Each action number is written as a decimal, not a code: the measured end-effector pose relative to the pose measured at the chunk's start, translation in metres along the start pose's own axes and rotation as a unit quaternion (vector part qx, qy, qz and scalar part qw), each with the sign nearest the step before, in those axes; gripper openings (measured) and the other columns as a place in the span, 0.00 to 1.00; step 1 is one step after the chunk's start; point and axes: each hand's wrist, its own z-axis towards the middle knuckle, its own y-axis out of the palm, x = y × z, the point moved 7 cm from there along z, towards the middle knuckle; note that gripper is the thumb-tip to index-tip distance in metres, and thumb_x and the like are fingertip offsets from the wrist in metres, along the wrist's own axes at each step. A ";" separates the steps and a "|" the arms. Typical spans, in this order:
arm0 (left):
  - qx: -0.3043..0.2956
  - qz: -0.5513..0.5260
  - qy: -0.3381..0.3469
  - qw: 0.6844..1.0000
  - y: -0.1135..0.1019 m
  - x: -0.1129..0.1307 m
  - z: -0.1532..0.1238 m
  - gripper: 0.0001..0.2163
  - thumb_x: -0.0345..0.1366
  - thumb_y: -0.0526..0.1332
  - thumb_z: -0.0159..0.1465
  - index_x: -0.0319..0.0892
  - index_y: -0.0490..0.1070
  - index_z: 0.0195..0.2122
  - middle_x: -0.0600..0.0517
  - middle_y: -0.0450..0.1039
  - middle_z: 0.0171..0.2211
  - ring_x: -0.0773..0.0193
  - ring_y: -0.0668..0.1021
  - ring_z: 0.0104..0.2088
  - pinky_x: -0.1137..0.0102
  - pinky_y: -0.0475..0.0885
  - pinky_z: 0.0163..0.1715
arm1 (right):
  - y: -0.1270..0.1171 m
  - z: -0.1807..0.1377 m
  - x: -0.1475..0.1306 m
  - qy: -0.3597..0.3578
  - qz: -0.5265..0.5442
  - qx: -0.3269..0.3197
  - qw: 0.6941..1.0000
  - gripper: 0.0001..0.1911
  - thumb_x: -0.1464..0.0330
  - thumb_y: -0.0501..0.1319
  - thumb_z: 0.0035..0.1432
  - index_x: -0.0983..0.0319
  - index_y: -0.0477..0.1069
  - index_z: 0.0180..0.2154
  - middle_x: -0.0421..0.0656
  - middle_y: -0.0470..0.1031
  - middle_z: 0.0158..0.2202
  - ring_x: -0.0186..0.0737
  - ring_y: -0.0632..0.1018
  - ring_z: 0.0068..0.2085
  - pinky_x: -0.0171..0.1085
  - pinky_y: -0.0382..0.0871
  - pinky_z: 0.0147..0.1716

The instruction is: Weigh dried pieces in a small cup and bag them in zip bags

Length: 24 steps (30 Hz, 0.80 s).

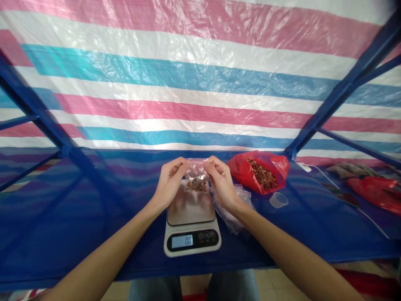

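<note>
Between my two hands hangs a small clear zip bag (196,184) with brown dried bits at its bottom. My left hand (171,177) pinches its top left corner. At the top right corner, my right hand (222,177) grips it between thumb and fingers. Below the bag stands a white kitchen scale (191,219) with a metal plate, its display reading 0.0. A pile of clear plastic bags (233,213) lies to the right of the scale, partly hidden by my right hand and forearm.
An open red plastic bag (239,171) of brown dried pieces (263,174) stands at the back right. A small clear cup (278,200) sits in front of it. Blue metal posts (332,100) rise at both sides. Further right lie a white cable (326,177) and another red bag (376,192).
</note>
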 end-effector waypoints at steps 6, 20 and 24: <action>0.027 -0.008 0.014 1.000 -0.003 0.005 0.001 0.16 0.47 0.69 0.68 0.40 0.76 0.30 0.54 0.74 0.27 0.67 0.73 0.28 0.73 0.68 0.31 | 0.007 -0.002 0.002 -0.005 0.012 -0.015 1.000 0.16 0.58 0.69 0.66 0.59 0.71 0.30 0.36 0.66 0.28 0.35 0.65 0.29 0.34 0.60 0.32; 0.008 0.028 0.000 1.000 0.006 0.006 -0.004 0.14 0.47 0.70 0.66 0.40 0.81 0.34 0.51 0.80 0.30 0.64 0.78 0.30 0.71 0.72 0.35 | 0.010 0.002 -0.006 -0.027 -0.048 -0.037 0.998 0.18 0.53 0.68 0.64 0.59 0.73 0.31 0.38 0.73 0.30 0.37 0.71 0.32 0.36 0.67 0.36; 0.006 0.023 -0.005 1.000 0.007 0.008 -0.004 0.13 0.47 0.71 0.65 0.41 0.79 0.33 0.52 0.79 0.29 0.63 0.77 0.29 0.71 0.72 0.33 | 0.017 -0.002 -0.007 -0.019 -0.044 -0.043 0.998 0.17 0.51 0.71 0.61 0.59 0.78 0.34 0.41 0.78 0.34 0.40 0.75 0.36 0.38 0.70 0.40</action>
